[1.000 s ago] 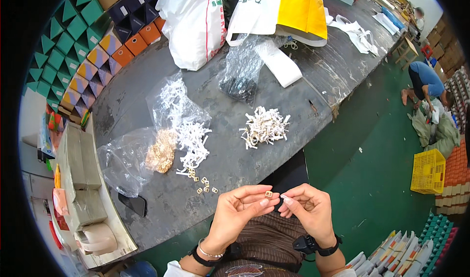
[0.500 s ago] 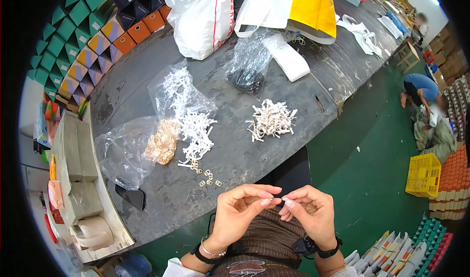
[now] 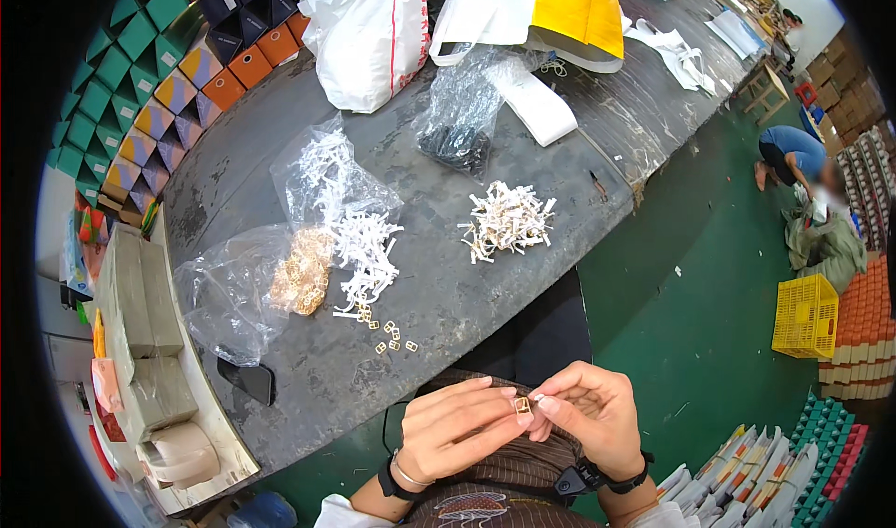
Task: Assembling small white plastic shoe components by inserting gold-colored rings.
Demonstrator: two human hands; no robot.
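Close together above my lap, my left hand (image 3: pixel 457 427) pinches a small gold-coloured buckle (image 3: pixel 523 406) between thumb and fingertips. My right hand (image 3: pixel 597 418) is closed on a short white strip (image 3: pixel 539 398), its end close to the buckle; whether it passes through I cannot tell. On the dark table ahead, several loose gold buckles (image 3: pixel 393 333) lie near a clear bag holding more gold buckles (image 3: pixel 301 271). Beside that, loose white strips (image 3: pixel 366 253) spill from another clear bag (image 3: pixel 327 168). Farther right sits a heap of white strips with gold bits (image 3: pixel 509 220).
A phone (image 3: pixel 246 380) lies near the table's left edge, by wrapped packs and a tape roll (image 3: pixel 179 455). White and yellow bags (image 3: pixel 579 14) stand at the back, with stacked boxes far left. At right, a person (image 3: pixel 798 159) bends near a yellow crate (image 3: pixel 805 315).
My left hand has turned so its back shows, and the gold buckle is now visible at its fingertips. My right hand keeps its pinch. The whole view has shifted slightly.
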